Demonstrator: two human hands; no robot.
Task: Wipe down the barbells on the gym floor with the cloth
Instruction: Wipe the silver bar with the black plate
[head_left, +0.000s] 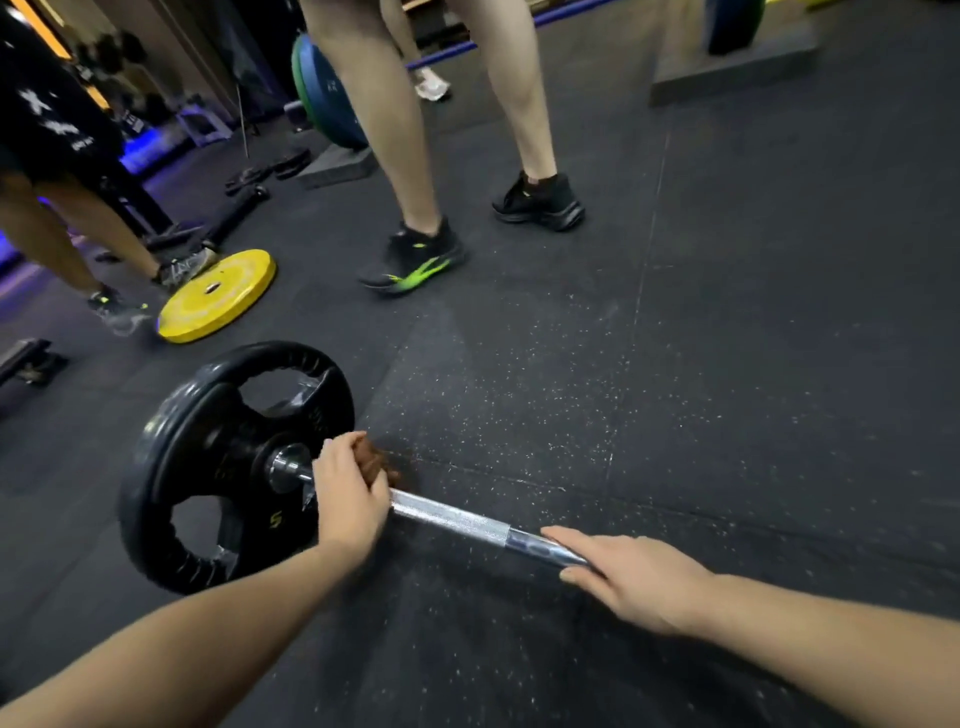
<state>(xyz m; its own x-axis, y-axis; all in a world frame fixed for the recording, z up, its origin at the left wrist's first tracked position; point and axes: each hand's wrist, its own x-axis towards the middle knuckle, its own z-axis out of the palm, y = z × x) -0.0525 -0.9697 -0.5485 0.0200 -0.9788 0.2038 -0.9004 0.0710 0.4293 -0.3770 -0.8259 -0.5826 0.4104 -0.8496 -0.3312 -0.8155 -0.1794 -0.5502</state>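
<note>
- Dark speckled rubber gym floor (727, 364) fills the view, mat seams running across it.
- Bare legs of a standing person (395, 156) at 12 o'clock, in black trainers with green markings (415, 260); they stand well apart from the bar.
- Second person in black printed shorts (52, 130) at 10 o'clock, one shoe just beside the yellow disc.
- Black rubber-coated weight plate with grip cut-outs (208, 415) at 8 o'clock, upright on the floor, mounted on the left end of the bar.
- Blue and green bumper plates (324, 88) at 11 o'clock, behind the legs.
- Yellow round bumper plate (218, 296) lying flat at 10 o'clock, beyond the black plate.
- Chrome steel barbell shaft with knurled section (452, 517) lies on the floor just below centre, running from the black plate toward 4 o'clock.
- Right hand (634, 577) at 4 o'clock rests on the shaft, fingers nearly straight over it, thumb on the near side.
- Left hand (348, 499) at 7 o'clock is curled tight round the shaft just beside the plate's collar, gripping the cloth.
- Brown crumpled cloth (376, 462) is bunched under the left fingers, against the shaft.
</note>
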